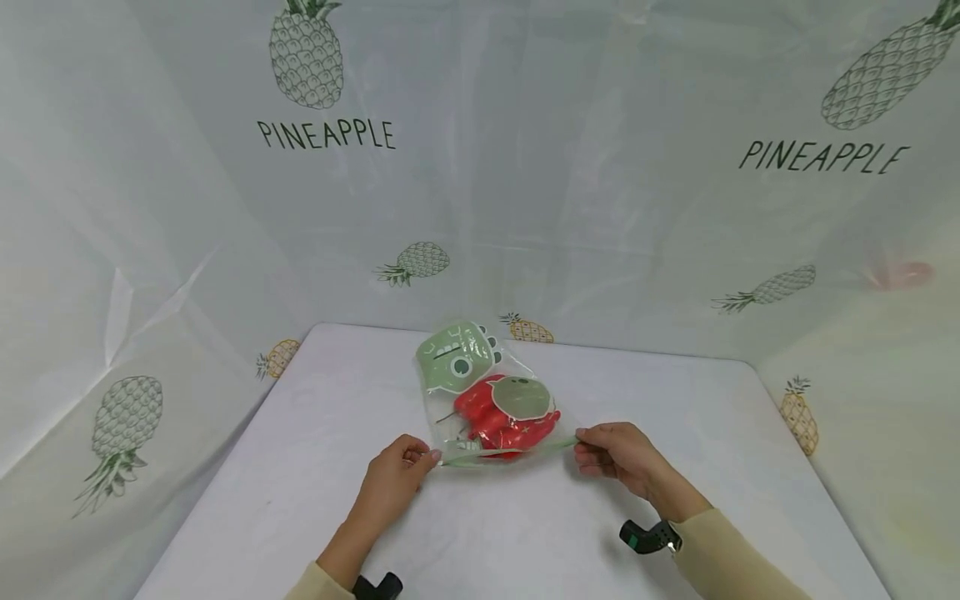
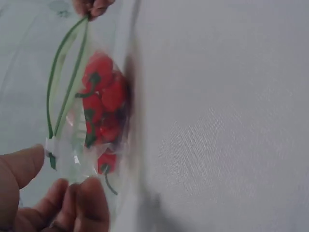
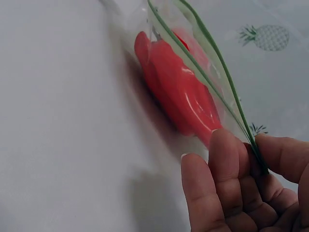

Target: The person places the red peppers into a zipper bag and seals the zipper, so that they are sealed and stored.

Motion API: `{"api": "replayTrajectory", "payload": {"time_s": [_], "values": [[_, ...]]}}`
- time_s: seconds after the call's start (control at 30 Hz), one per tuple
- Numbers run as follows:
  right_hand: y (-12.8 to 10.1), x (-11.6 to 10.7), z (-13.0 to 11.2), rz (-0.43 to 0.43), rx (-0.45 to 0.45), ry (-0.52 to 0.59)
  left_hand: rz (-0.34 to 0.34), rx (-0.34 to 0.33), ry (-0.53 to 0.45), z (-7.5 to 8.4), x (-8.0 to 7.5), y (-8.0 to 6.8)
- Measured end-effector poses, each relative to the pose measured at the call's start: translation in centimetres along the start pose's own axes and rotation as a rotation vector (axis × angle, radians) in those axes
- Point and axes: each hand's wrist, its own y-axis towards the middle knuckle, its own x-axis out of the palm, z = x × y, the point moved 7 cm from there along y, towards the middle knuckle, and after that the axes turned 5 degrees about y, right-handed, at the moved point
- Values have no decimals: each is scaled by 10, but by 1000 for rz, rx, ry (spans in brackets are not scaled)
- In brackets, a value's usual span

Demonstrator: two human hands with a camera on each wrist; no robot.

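A clear slider zip bag [image 1: 438, 417] with a green cartoon print lies on the white table, its green-edged mouth towards me. Inside it are several red peppers [image 2: 108, 92] with green stems. My left hand [image 1: 393, 479] holds the left corner of the mouth, its thumb by the white slider [image 2: 50, 145] in the left wrist view. At the opposite corner, my right hand [image 1: 618, 458] pinches the end of the green zip strip [image 3: 229, 87] between thumb and fingers. In both wrist views the two strips stand apart between the corners, a narrow gap between them.
The white table [image 1: 675, 400] reaches back to a pale curtain [image 1: 570, 167] printed with pineapples, which also hangs along both sides. A black strap device [image 1: 648, 537] sits on the right wrist, and part of another [image 1: 378, 586] shows at the left wrist.
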Motion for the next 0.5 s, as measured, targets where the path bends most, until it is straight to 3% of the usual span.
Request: {"api": "replayTrajectory", "payload": {"time_s": [0.13, 0.27, 0.37, 0.5], "values": [[-1, 0, 3, -15, -4, 13, -179, -145, -270, -19, 13, 0], [-2, 1, 5, -24, -7, 20, -306, -195, -489, -24, 21, 1], [-3, 1, 7, -18, -7, 23, -340, -202, -545, -22, 21, 0], [-4, 1, 8, -7, -7, 31, -362, -197, -535, -19, 21, -3]]}}
